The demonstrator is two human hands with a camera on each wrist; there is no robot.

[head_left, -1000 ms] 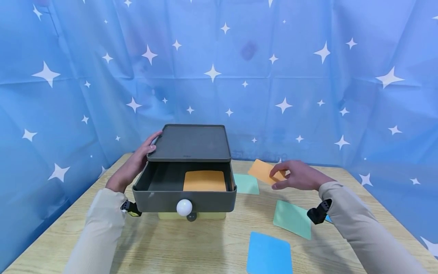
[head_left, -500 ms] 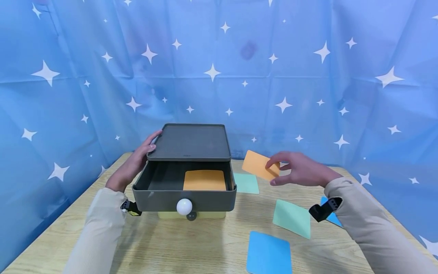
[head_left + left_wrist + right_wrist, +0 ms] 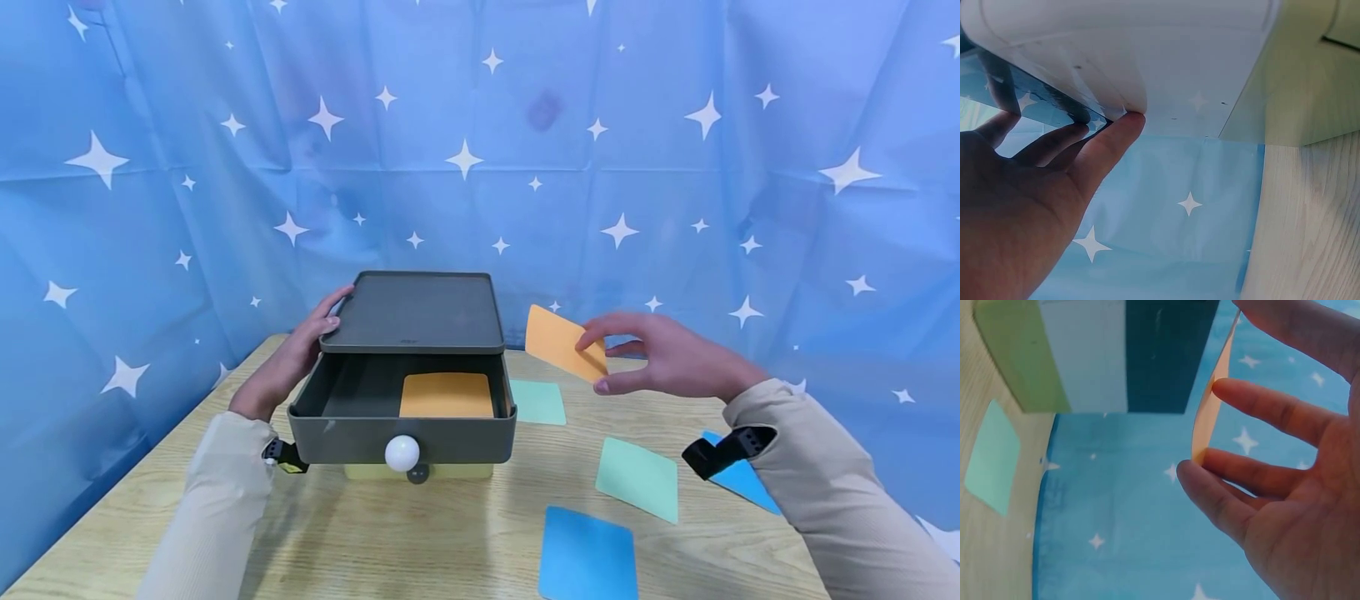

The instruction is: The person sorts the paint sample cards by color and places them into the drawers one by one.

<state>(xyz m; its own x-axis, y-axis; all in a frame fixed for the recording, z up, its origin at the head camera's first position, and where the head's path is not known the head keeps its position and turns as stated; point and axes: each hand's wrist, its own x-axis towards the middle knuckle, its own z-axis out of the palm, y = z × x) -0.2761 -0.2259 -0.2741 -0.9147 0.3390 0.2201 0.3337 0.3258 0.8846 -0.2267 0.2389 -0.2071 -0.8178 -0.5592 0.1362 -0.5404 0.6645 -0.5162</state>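
On the table stands a stacked drawer box (image 3: 420,312) with a dark grey top. Its upper drawer (image 3: 465,442) is pulled out and has a white knob (image 3: 402,452). Inside that drawer's right half stands an orange card (image 3: 446,396). My left hand (image 3: 288,354) rests against the box's upper left side, fingers extended along it; in the left wrist view its fingertips touch the side wall (image 3: 1179,81). Up in the air, right of the box, my right hand (image 3: 667,358) pinches another orange card (image 3: 555,337), tilted, between thumb and fingers.
One green card (image 3: 540,402) lies beside the box and another green card (image 3: 637,479) lies further right. A blue card (image 3: 588,554) is near the front, with a second blue card (image 3: 746,483) partly behind my right wrist. A starry blue curtain (image 3: 480,192) hangs behind the table.
My right hand has lifted the orange card higher, and the card has shifted slightly left and turned more upright. More of the right-hand blue card shows. The left hand stays against the box.
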